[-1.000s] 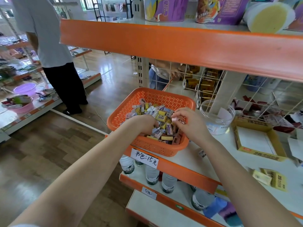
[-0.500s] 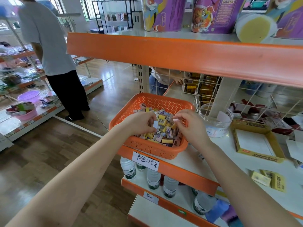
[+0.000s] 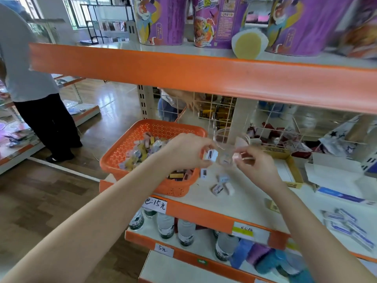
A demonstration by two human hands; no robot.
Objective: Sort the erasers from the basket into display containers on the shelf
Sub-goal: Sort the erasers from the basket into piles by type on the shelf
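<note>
An orange perforated basket [image 3: 130, 139] full of small wrapped erasers [image 3: 142, 152] sits at the left end of the white shelf [image 3: 244, 203]. My left hand [image 3: 185, 150] hovers over the basket's right rim, pinching a white eraser [image 3: 210, 155]. My right hand [image 3: 257, 166] is just to the right of it, fingertips closed on a pale pink eraser [image 3: 236, 156]. Both hands are in front of a clear round plastic container [image 3: 224, 137]. Several white erasers [image 3: 221, 183] lie loose on the shelf beside the basket.
An open yellow cardboard box [image 3: 293, 170] lies right of the clear container, with white boxes and blue-striped packs farther right. The orange shelf edge [image 3: 204, 78] runs overhead. A wire grid backs the shelf. Bottles stand on the lower shelf. A person [image 3: 36, 94] stands at left.
Both hands have lifted out of the basket and shifted right toward the clear container, each with an eraser. The camera has swung right, and loose erasers now show on the shelf.
</note>
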